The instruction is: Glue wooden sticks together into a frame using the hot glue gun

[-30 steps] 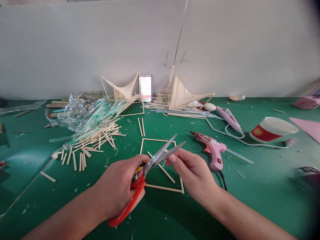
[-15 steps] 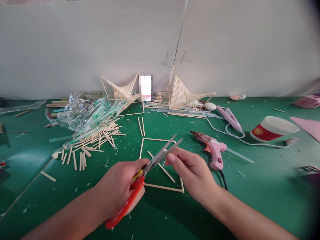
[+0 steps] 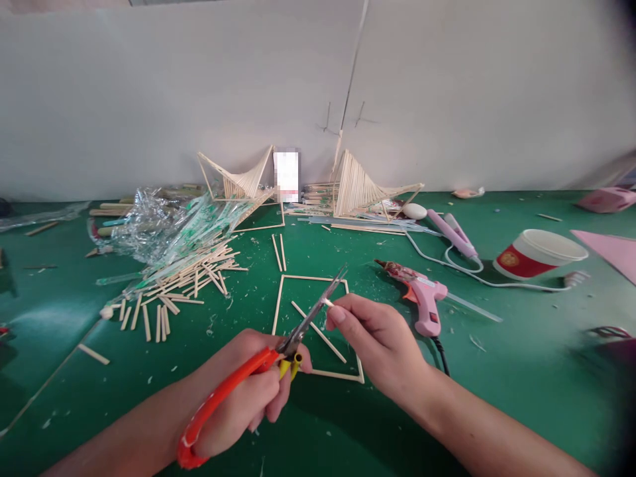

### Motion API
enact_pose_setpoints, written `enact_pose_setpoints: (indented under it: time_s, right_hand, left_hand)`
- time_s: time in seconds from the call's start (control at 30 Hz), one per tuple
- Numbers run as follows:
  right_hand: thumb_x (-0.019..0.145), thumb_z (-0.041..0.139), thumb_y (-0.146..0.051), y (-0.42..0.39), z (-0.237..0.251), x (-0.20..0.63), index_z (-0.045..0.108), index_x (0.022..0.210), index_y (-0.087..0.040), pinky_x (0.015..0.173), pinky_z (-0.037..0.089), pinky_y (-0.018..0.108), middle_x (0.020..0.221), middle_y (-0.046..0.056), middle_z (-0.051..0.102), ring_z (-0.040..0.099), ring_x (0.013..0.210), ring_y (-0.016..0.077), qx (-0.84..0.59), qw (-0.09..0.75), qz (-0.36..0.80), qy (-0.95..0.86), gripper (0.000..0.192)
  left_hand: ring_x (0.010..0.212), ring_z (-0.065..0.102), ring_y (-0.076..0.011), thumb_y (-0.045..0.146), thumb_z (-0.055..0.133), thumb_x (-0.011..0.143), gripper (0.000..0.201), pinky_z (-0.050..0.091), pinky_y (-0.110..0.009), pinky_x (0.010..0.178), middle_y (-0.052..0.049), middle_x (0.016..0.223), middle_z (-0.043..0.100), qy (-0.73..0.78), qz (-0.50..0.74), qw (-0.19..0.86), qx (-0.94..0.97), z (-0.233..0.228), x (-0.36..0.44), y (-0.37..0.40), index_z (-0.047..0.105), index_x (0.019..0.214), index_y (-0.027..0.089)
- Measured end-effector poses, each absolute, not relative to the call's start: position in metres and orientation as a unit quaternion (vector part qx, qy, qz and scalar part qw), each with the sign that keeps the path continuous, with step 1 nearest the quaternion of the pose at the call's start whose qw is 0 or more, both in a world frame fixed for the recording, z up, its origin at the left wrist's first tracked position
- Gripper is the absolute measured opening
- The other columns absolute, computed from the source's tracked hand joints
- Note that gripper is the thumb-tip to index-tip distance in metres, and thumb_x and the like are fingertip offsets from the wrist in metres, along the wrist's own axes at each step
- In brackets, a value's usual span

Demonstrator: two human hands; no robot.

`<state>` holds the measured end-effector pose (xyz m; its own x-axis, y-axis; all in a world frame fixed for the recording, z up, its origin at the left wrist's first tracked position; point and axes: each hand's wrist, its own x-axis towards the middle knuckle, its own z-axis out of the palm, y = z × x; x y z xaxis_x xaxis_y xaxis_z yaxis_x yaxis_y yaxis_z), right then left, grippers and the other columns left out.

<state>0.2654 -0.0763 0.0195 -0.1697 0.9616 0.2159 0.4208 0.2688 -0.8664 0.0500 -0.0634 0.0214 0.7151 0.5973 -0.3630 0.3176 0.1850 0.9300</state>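
My left hand [image 3: 248,384] is closed around a pair of scissors [image 3: 223,391] with red and yellow handles. Their blades point up and away, nearly together, with the tips close to my right hand [image 3: 377,331]. Between thumb and forefinger, my right hand pinches a short wooden stick [image 3: 328,303]; only its pale end shows, touching or very near the blades. Beneath both hands a square frame of thin sticks [image 3: 278,305] lies flat on the green table [image 3: 497,397]. One loose stick [image 3: 318,331] lies slantwise inside that frame.
A pink glue gun [image 3: 422,298] lies right of my right hand. Behind it are a lilac tool with a white cord [image 3: 452,235] and a paper cup [image 3: 539,255]. Cut sticks [image 3: 199,271] and plastic wrapping [image 3: 163,225] cover the left. Two stick models [image 3: 243,179] stand at the wall.
The scissor blades have closed from spread apart to nearly together beside the stick's end. My left hand has turned, and the red handle has swung left. My right hand has barely moved.
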Motion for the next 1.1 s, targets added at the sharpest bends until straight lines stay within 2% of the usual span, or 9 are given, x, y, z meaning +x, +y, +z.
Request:
enact_pose_setpoints:
  time_s: [0.13, 0.3, 0.47, 0.77, 1.1]
  right_hand:
    - [0.095, 0.042, -0.039, -0.076, 0.018, 0.266, 0.058, 0.073, -0.019, 0.049, 0.034, 0.023, 0.060, -0.003, 0.047, 0.039, 0.054, 0.0107, -0.496, 0.407, 0.334, -0.690, 0.034]
    - [0.095, 0.042, -0.039, -0.076, 0.017, 0.267, 0.058, 0.073, -0.019, 0.050, 0.035, 0.023, 0.060, -0.002, 0.048, 0.041, 0.055, 0.0110, -0.493, 0.409, 0.333, -0.691, 0.034]
    - [0.095, 0.043, -0.040, -0.076, 0.016, 0.267, 0.059, 0.073, -0.020, 0.049, 0.034, 0.023, 0.059, -0.003, 0.046, 0.040, 0.054, 0.0110, -0.494, 0.409, 0.336, -0.690, 0.034]
    - [0.095, 0.043, -0.039, -0.073, 0.016, 0.267, 0.057, 0.071, -0.019, 0.050, 0.034, 0.023, 0.059, -0.003, 0.046, 0.039, 0.055, 0.0108, -0.491, 0.413, 0.344, -0.686, 0.034]
    - [0.095, 0.043, -0.043, -0.073, 0.014, 0.267, 0.058, 0.071, -0.020, 0.050, 0.035, 0.023, 0.060, -0.003, 0.047, 0.040, 0.055, 0.0116, -0.499, 0.409, 0.356, -0.676, 0.036]
  left_hand:
    - [0.037, 0.041, -0.0075, 0.044, 0.045, 0.083, 0.043, 0.036, -0.019, 0.040, -0.002, 0.055, 0.056, 0.332, 0.140, 0.711, 0.603, 0.018, 0.049, -0.065, 0.059, 0.104, 0.009]
    - [0.038, 0.044, -0.0085, 0.053, 0.045, 0.085, 0.051, 0.038, -0.019, 0.039, -0.004, 0.056, 0.056, 0.289, 0.107, 0.757, 0.576, 0.019, 0.047, -0.067, 0.059, 0.104, 0.008]
    - [0.036, 0.039, -0.0070, 0.039, 0.042, 0.086, 0.041, 0.034, -0.018, 0.039, -0.001, 0.052, 0.052, 0.293, 0.123, 0.759, 0.568, 0.025, 0.048, -0.068, 0.061, 0.102, 0.007]
    - [0.035, 0.038, -0.0078, 0.029, 0.040, 0.082, 0.035, 0.032, -0.017, 0.037, -0.001, 0.050, 0.052, 0.254, 0.108, 0.803, 0.528, 0.027, 0.051, -0.064, 0.062, 0.099, 0.007]
    - [0.033, 0.039, -0.0084, 0.023, 0.038, 0.077, 0.036, 0.034, -0.017, 0.035, -0.002, 0.051, 0.054, 0.245, 0.090, 0.833, 0.487, 0.025, 0.049, -0.060, 0.062, 0.099, 0.006]
